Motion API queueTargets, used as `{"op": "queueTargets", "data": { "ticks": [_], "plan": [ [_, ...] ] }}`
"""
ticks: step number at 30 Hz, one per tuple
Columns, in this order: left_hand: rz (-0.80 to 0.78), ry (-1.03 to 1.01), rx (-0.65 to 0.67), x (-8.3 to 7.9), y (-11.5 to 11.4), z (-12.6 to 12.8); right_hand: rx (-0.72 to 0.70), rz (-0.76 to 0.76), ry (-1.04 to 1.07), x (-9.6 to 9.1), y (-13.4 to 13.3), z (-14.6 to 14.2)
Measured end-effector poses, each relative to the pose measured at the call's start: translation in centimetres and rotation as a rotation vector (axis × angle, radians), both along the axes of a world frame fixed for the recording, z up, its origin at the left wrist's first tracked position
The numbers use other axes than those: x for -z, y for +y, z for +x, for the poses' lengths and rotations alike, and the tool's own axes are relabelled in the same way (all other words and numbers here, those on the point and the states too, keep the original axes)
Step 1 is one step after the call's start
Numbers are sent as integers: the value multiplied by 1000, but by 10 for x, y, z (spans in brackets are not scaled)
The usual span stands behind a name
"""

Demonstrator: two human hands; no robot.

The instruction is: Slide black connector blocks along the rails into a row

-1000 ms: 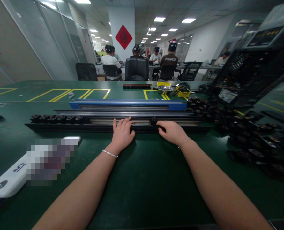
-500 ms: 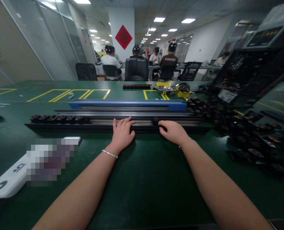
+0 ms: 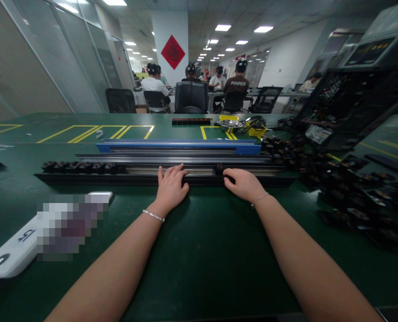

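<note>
A long black channel rail (image 3: 138, 180) lies crosswise on the green table, with a pale metal strip along its inside. At its left end sits a row of several small black blocks (image 3: 78, 167). My left hand (image 3: 172, 187) rests on the rail near its middle, palm down with fingers spread, holding nothing. Farther right, my right hand (image 3: 245, 184) has its thumb and fingers closed at another small black block (image 3: 219, 169) standing in the channel. The fingertips partly hide that block.
Behind the rail lie another dark rail (image 3: 172, 158) and a blue-ended bar (image 3: 249, 148). Black parts (image 3: 353, 188) are heaped at right, below an open computer case (image 3: 333, 98). A white device (image 3: 18, 241), partly pixelated, lies at left. A metal bowl (image 3: 230, 125) stands farther back.
My right hand and the small black block at its fingertips have shifted very slightly to the right along the rail. My left hand stays in place.
</note>
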State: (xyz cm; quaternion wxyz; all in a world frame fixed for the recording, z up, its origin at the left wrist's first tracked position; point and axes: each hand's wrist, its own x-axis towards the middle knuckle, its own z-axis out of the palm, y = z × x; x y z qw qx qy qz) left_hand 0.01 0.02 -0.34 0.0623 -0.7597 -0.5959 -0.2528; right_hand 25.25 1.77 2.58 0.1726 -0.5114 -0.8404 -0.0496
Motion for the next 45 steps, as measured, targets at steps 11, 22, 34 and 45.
{"op": "queueTargets", "data": {
  "ticks": [11, 22, 34, 45],
  "plan": [
    [20, -2, -2, 3, 1, -1, 3, 28, 41, 4, 3, 2],
    [19, -6, -5, 3, 2, 0, 184, 166, 327, 17, 5, -15],
    [31, -15, -9, 3, 2, 0, 326, 110, 349, 12, 8, -28],
    [45, -21, -4, 2, 1, 1, 359, 116, 344, 12, 10, -25]
  ]
}}
